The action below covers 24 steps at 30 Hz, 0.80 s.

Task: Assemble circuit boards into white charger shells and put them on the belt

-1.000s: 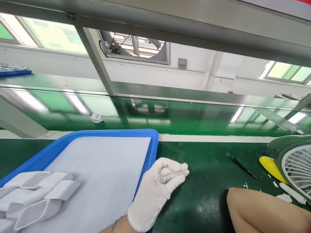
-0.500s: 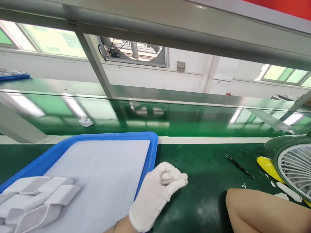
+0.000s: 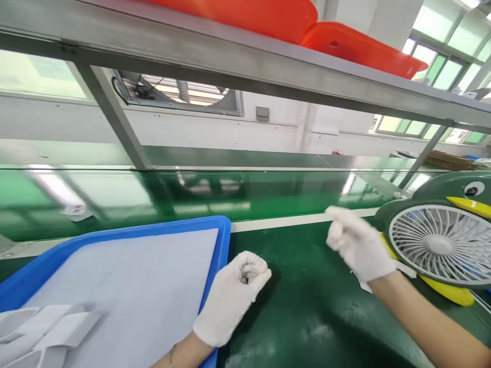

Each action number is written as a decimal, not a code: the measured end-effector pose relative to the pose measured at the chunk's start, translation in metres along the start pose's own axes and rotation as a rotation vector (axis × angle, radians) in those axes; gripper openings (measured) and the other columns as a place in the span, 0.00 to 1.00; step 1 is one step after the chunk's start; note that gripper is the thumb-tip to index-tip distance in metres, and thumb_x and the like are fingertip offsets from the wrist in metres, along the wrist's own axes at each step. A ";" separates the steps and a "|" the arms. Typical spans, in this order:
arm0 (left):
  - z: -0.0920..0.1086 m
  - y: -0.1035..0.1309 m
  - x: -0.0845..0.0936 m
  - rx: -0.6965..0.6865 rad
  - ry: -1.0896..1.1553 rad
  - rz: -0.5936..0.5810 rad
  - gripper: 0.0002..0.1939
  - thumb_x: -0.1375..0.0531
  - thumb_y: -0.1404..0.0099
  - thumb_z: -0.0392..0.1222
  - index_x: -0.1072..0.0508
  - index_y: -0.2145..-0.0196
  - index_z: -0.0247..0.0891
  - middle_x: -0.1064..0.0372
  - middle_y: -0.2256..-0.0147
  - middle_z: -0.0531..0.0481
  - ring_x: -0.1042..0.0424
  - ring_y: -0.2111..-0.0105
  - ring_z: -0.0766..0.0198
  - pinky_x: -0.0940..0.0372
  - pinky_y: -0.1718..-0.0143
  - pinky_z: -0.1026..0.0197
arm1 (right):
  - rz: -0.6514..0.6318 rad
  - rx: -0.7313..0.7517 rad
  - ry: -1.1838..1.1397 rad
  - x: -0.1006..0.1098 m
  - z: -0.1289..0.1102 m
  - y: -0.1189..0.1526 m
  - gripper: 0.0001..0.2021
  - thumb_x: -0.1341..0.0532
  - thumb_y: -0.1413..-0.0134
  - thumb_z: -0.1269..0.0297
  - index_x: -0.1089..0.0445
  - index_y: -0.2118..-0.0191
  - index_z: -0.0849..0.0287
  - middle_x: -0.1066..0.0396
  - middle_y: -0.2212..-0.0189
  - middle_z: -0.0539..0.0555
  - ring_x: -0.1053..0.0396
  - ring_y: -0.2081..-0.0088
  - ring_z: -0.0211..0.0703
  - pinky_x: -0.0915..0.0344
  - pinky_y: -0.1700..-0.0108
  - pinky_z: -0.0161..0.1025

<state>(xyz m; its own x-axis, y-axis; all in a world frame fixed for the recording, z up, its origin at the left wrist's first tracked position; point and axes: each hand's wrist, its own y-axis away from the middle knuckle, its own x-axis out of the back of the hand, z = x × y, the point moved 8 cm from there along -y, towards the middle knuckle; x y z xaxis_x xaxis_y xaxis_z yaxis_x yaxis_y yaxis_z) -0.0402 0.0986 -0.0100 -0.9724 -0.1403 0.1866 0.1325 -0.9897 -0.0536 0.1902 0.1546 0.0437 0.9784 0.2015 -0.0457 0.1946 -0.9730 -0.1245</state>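
Observation:
My left hand (image 3: 233, 296), in a white glove, is curled with its fingertips pressed together beside the right rim of the blue tray (image 3: 224, 240); whatever it may hold is hidden. Over the green table, just left of the fan, my gloved right hand (image 3: 356, 243) is raised and blurred by motion. Its fingers look bent, and their grip cannot be made out. White looped pieces (image 3: 57, 329) lie on the white sheet (image 3: 141, 281) in the tray, at the lower left.
A green fan (image 3: 439, 244) with yellow parts stands at the right. Above the table runs a metal shelf (image 3: 230, 61) with red trays (image 3: 360, 48) on it. A small white piece (image 3: 76, 211) lies on the raised green surface behind the blue tray.
The view has turned to the right. My right hand has come into view near the fan, where only a bare arm showed before. My left hand keeps its curled shape.

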 end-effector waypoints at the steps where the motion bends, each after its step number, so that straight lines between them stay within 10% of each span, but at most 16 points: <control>1: 0.002 0.002 -0.002 0.009 -0.001 -0.009 0.11 0.36 0.47 0.43 0.36 0.78 0.39 0.39 0.79 0.58 0.40 0.77 0.68 0.42 0.74 0.65 | -0.007 -0.042 -0.030 -0.009 0.011 0.008 0.12 0.42 0.40 0.57 0.27 0.60 0.59 0.28 0.76 0.51 0.33 0.77 0.37 0.36 0.74 0.36; 9: -0.002 0.037 -0.037 0.143 0.295 -0.270 0.20 0.43 0.38 0.59 0.36 0.58 0.40 0.30 0.72 0.53 0.33 0.78 0.65 0.39 0.77 0.63 | -0.122 -0.345 -0.318 -0.078 0.100 0.037 0.19 0.37 0.57 0.51 0.27 0.64 0.63 0.30 0.84 0.49 0.40 0.85 0.33 0.45 0.81 0.32; 14: -0.011 0.038 -0.040 0.097 0.520 -0.336 0.27 0.51 0.36 0.65 0.46 0.47 0.46 0.36 0.47 0.42 0.25 0.63 0.57 0.31 0.64 0.53 | -0.154 -0.361 -0.180 -0.072 0.107 0.044 0.23 0.45 0.48 0.42 0.30 0.73 0.61 0.36 0.89 0.47 0.46 0.88 0.31 0.51 0.84 0.31; 17: -0.018 0.037 -0.044 0.080 0.532 -0.377 0.27 0.51 0.37 0.67 0.45 0.47 0.50 0.37 0.45 0.42 0.24 0.63 0.54 0.31 0.66 0.52 | -0.267 -0.316 0.030 -0.074 0.099 0.053 0.29 0.55 0.42 0.39 0.35 0.78 0.59 0.41 0.91 0.47 0.47 0.87 0.32 0.49 0.81 0.32; 24: -0.022 0.047 -0.052 0.028 0.388 -0.515 0.34 0.52 0.37 0.68 0.46 0.41 0.46 0.39 0.44 0.37 0.27 0.68 0.60 0.32 0.68 0.55 | -0.525 -0.152 0.549 -0.086 0.084 0.066 0.18 0.42 0.43 0.58 0.33 0.81 0.60 0.39 0.85 0.46 0.41 0.79 0.32 0.45 0.73 0.32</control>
<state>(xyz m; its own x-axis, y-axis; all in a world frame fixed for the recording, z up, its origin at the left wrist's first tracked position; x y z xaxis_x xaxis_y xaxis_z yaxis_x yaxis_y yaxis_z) 0.0124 0.0602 -0.0438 -0.9110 0.3676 -0.1870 -0.3696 -0.9288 -0.0251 0.1132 0.0824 -0.0435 0.6417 0.5944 0.4848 0.6112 -0.7781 0.1449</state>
